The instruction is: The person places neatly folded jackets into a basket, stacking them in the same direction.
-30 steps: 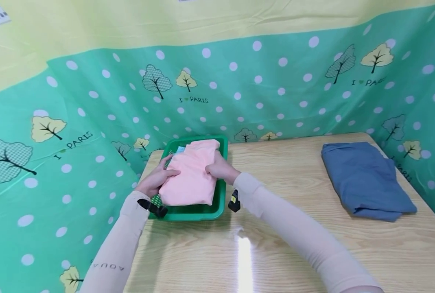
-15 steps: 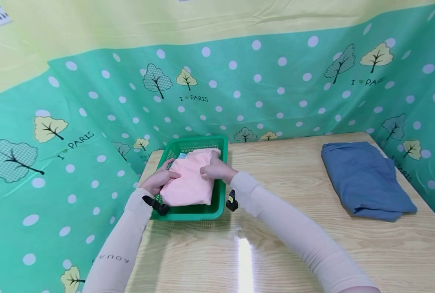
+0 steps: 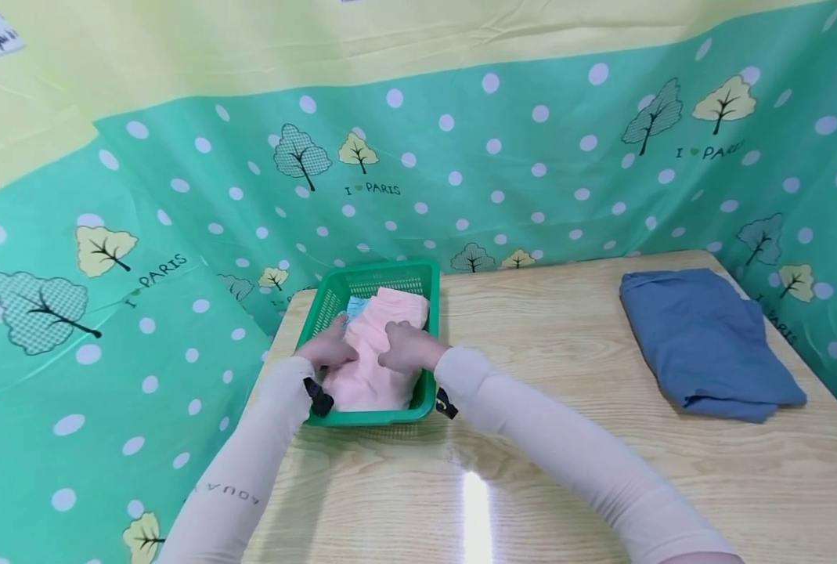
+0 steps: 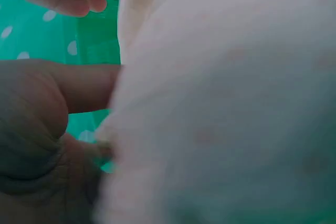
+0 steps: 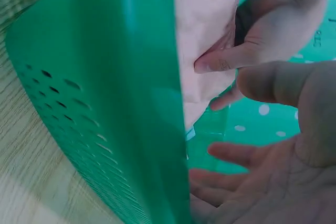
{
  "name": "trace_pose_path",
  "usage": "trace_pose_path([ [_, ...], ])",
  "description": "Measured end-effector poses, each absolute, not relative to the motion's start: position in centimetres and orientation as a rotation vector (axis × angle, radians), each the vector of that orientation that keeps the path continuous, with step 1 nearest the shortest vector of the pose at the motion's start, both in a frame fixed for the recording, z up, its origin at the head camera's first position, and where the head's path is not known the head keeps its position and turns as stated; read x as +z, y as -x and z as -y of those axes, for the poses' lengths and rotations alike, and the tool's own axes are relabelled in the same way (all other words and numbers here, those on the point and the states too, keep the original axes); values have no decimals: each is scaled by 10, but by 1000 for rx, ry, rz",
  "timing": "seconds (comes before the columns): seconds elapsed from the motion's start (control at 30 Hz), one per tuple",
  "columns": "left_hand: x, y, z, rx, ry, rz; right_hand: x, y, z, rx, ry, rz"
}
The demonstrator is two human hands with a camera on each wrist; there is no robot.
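A folded pink cloth (image 3: 372, 368) lies inside the green plastic basket (image 3: 372, 419), covering much of its floor. My left hand (image 3: 329, 345) grips the cloth's left side, its thumb on top; in the right wrist view this thumb (image 5: 218, 61) sinks into a crease. The remaining left fingers are mostly hidden. Over the cloth's right side is my right hand (image 3: 409, 347). In the right wrist view its fingers (image 5: 231, 153) are extended and spread, with no cloth pinched between them. A piece of light blue cloth (image 3: 356, 305) shows beside the pink one.
A folded dark blue cloth (image 3: 707, 345) lies at the right of the wooden table (image 3: 531, 321). Green dotted curtain (image 3: 531, 196) hangs behind the table and along both sides. The basket stands near the table's back left corner.
The pink cloth has moved down into the basket and slightly towards me, uncovering more of the light blue cloth. Both hands have lowered with it, and the right hand has loosened its grip.
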State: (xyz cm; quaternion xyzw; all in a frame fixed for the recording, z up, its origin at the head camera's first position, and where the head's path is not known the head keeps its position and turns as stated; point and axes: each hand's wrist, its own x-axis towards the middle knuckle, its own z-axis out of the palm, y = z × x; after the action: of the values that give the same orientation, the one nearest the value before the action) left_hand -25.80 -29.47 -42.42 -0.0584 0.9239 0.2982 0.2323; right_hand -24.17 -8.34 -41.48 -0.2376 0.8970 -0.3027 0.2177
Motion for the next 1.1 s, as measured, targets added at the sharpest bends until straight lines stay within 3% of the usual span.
trace_pose_path([
  [0.17, -413, 252, 281, 447, 203, -2624, -418, 234, 81, -631, 835, -2457],
  [0.4, -412, 248, 276, 268, 214, -2551, -425, 228, 72, -538, 1038, -2430],
  [0.7, -407, 245, 277, 202, 97, -2568, -432, 220, 30, -1181, 1172, -2250],
  [1.1, -363, 232, 235, 705, -179, -2813, -437, 217, -54, -1856, 877, -2120],
])
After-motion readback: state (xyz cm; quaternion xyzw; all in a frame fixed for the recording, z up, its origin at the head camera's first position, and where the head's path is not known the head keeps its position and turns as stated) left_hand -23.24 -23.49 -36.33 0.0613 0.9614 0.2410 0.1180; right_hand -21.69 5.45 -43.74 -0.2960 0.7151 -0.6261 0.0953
